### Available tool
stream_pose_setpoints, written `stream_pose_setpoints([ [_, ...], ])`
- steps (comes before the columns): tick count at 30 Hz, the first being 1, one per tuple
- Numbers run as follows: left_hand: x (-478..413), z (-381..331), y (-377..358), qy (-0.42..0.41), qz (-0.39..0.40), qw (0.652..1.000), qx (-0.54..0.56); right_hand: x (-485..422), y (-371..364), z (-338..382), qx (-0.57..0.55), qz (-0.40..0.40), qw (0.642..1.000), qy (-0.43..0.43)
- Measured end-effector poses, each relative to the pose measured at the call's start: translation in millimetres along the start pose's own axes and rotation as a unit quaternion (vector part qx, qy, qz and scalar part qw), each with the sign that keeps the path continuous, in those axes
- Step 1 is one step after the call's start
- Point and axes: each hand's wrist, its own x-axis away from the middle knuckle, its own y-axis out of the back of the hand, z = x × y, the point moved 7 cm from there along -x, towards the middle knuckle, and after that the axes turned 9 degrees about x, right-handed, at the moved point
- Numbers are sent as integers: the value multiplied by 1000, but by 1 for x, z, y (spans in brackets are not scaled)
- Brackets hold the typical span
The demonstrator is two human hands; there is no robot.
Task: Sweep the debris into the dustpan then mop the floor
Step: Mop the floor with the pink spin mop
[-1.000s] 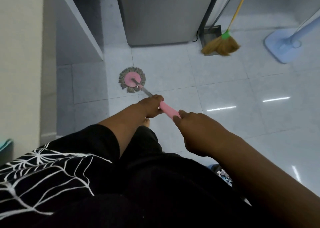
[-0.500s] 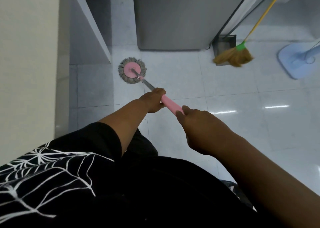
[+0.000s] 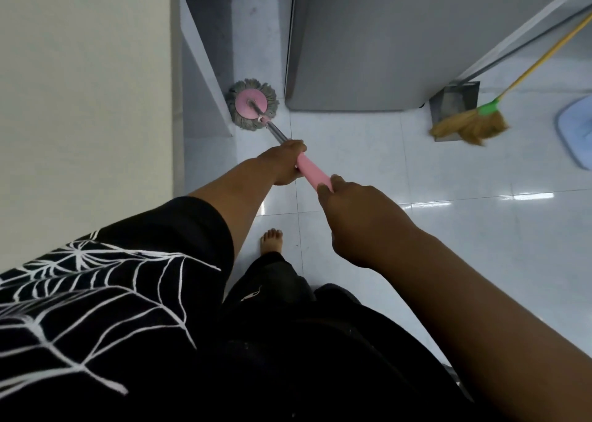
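Note:
A round mop head, pink disc with grey fringe, lies flat on the white tiled floor at the mouth of a narrow gap. Its metal shaft runs back to a pink handle. My left hand grips the handle's upper front end; my right hand grips its near end. A straw broom with a yellow stick and green collar leans at the right, its bristles over a dark dustpan.
A grey cabinet stands right of the gap and a white panel and cream wall left of it. A pale blue fan base sits at the far right. My bare foot is on the tiles below the handle.
The mop head has been pushed forward, away from me, to the mouth of the gap between panel and cabinet. Both hands kept their grip and followed it; I stepped closer.

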Motion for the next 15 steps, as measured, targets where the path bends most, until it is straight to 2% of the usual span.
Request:
stream_pose_setpoints([
  [15, -8, -40, -10, 8, 12, 1000, -10, 25, 12, -46, -8, 11, 999, 43],
])
